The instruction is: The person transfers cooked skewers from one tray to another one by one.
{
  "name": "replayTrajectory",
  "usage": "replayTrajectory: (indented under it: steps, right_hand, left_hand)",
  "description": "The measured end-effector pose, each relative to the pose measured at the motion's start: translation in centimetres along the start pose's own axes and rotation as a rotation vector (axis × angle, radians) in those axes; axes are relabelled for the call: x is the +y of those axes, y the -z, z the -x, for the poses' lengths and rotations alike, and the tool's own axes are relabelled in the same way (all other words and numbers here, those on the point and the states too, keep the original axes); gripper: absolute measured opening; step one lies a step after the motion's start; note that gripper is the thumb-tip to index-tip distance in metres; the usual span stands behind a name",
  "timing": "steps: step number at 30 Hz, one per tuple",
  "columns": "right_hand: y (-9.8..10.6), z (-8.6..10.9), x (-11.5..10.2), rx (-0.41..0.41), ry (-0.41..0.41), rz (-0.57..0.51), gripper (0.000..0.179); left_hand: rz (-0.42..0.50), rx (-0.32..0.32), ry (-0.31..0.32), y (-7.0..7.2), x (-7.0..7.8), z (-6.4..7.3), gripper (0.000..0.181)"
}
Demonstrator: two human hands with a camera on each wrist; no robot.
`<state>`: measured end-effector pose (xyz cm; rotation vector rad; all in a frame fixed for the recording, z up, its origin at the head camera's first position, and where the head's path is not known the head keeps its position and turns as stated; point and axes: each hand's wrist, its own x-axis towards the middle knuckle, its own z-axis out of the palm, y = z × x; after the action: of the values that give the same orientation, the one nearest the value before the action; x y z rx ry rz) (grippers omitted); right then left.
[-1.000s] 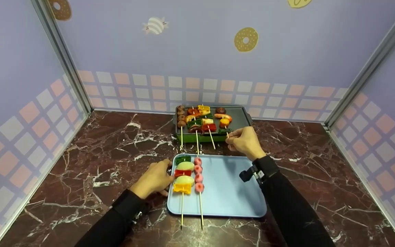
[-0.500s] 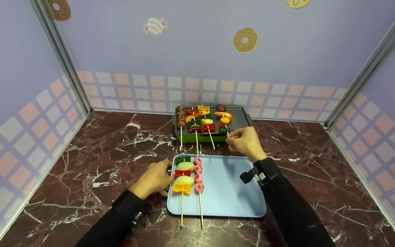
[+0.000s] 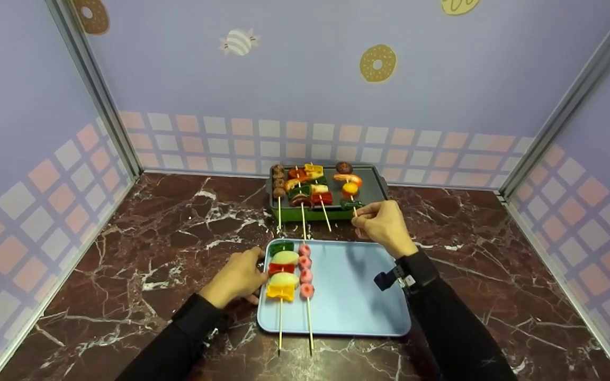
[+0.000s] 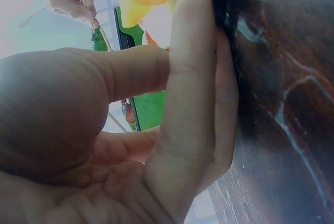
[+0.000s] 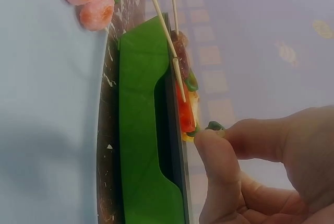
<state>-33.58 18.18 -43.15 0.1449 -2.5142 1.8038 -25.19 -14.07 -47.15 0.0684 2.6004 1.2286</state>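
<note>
The right hand pinches the stick of a food skewer between thumb and fingertips. That skewer has a brown round piece, a shrimp-like piece, a yellow piece and a green piece, and lies over the right half of a green-sided grill. At the near left, the left hand grips the left edge of a light blue tray, its thumb at the rim. On the tray lie a vegetable skewer and a pink ball skewer, their sticks passing over the front rim.
Several skewers lie on the grill's left half, including a brown meatball skewer and one with red and green pieces. Their sticks stick out over the front. A dark marble tabletop runs to patterned walls on three sides.
The right hand has shifted slightly right and towards the person, and the pinched skewer has moved a little right on the grill. The left hand keeps its place at the tray.
</note>
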Motion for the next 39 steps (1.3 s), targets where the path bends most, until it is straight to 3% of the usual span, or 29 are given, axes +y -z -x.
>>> replayTrajectory:
  steps: [9,25,39]
  right_hand:
    - [0.1,0.7,0.4,0.003,0.024,0.018,0.011]
    - [-0.1,2.1,0.4,-0.008,0.010,0.019,0.014]
    - [-0.1,3.1,0.8,-0.013,0.015,-0.003,0.013]
  left_hand:
    - [0.027,0.007,-0.036,0.0,-0.2,0.2,0.047]
    - [-0.006,0.012,-0.041,0.0,0.0,0.2,0.044]
    - [-0.025,0.006,0.005,0.0,0.1,0.0,0.050]
